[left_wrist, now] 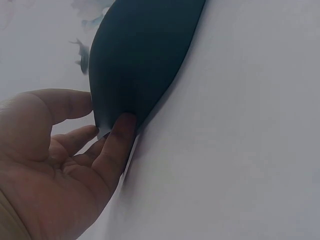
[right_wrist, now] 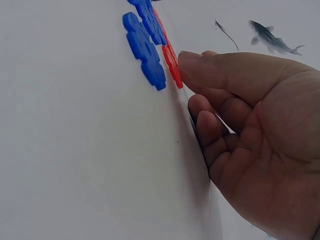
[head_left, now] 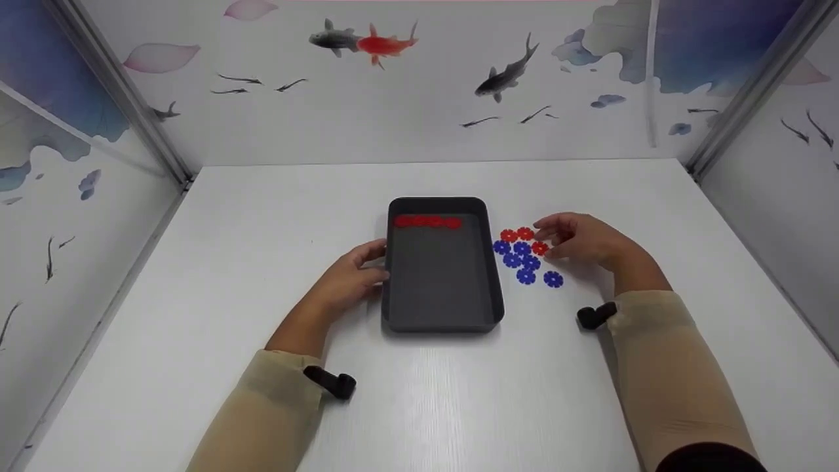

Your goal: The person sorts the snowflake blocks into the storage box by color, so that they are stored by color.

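A dark grey rectangular tray (head_left: 442,282) stands on the table with a row of several red pieces (head_left: 427,222) along its far end. My left hand (head_left: 351,278) rests its fingertips against the tray's left outer wall (left_wrist: 142,50). To the right of the tray lies a loose group of flat, notched, snowflake-shaped plastic discs. Three are red (head_left: 508,235); several are blue (head_left: 526,276). My right hand (head_left: 583,242) is over the right side of this group, fingers loosely bent. Its thumb tip is right at the edge of a red disc (right_wrist: 173,65).
The white table (head_left: 262,262) is enclosed by panels (head_left: 426,118) painted with fish and leaves, at the back and both sides. Small black devices sit at both sleeve cuffs, left (head_left: 331,382) and right (head_left: 596,316).
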`<move>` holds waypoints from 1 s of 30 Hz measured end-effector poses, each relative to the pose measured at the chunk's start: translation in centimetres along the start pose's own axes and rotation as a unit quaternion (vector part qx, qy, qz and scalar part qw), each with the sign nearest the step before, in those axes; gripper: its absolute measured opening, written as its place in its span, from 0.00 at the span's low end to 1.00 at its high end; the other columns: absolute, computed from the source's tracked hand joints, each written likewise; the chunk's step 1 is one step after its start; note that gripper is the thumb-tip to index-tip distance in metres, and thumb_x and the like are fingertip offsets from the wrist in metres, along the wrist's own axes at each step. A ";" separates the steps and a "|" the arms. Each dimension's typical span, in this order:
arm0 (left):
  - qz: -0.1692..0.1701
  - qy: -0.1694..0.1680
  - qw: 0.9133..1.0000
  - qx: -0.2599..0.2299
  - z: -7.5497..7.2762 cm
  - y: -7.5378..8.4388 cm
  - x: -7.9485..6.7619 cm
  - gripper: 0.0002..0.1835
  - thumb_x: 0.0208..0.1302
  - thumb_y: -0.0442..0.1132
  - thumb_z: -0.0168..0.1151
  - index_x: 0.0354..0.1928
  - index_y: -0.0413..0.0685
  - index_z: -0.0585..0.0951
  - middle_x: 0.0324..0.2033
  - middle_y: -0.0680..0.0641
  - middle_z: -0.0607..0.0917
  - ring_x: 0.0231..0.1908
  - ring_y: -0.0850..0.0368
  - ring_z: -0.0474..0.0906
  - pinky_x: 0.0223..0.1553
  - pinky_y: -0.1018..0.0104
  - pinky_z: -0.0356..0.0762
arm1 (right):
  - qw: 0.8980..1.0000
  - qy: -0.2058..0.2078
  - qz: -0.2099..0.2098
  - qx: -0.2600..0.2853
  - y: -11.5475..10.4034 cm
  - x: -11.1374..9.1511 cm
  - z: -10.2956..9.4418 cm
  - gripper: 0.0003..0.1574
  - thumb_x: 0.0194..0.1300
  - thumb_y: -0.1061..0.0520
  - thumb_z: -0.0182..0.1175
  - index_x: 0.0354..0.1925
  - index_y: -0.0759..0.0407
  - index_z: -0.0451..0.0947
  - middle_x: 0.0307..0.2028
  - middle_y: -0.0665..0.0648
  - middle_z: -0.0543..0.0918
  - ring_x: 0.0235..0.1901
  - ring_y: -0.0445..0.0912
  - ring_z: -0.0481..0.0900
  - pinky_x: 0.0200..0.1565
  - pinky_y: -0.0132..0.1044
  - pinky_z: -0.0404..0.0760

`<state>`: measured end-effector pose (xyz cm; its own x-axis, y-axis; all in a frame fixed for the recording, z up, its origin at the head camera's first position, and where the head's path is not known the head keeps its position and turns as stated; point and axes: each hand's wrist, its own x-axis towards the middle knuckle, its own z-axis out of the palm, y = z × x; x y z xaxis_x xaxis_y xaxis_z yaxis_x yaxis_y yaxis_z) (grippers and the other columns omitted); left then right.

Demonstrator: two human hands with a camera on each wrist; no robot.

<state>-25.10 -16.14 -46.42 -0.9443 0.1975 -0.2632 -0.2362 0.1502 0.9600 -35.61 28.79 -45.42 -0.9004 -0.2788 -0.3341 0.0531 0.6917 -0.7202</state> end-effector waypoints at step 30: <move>0.005 0.016 1.000 0.015 0.1 -0.1 0.0 0.37 0.71 0.34 0.63 0.81 0.53 0.67 0.78 0.49 0.71 0.75 0.50 0.72 0.73 0.49 0.77 | 0.997 0.024 0.010 -0.070 -1.3 -0.3 0.5 0.33 0.67 0.58 0.72 0.68 0.46 0.77 0.58 0.58 0.80 0.58 0.55 0.75 0.68 0.52 0.81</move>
<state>-25.07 -16.06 -46.50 -0.9535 0.1687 -0.2497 -0.2200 0.1765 0.9594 -35.21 27.70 -44.70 -0.9197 -0.2337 -0.3154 0.0139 0.7836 -0.6211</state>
